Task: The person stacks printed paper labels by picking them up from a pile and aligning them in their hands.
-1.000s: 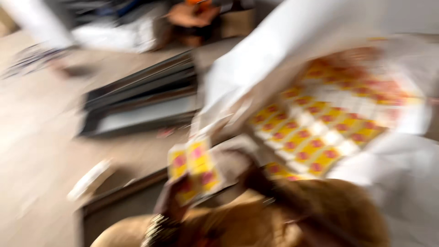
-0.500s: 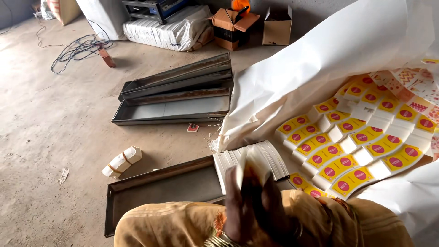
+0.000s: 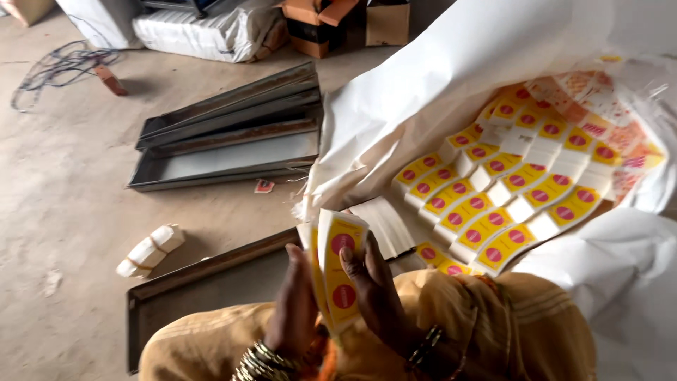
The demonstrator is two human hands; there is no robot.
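Head view: a thin stack of yellow paper labels [image 3: 337,271] stands upright between 2 hands above the lap. The left hand [image 3: 296,303] presses flat against its back; the right hand [image 3: 377,293] closes on its front, thumb across the face. The stack looks light and floppy, likely to fan apart, so gripping both long edges seems safest. More labels [image 3: 522,183] lie on white sheeting [image 3: 423,85].

Both hands, left hand [image 3: 295,303] and right hand [image 3: 374,289], raised upright, palms facing.
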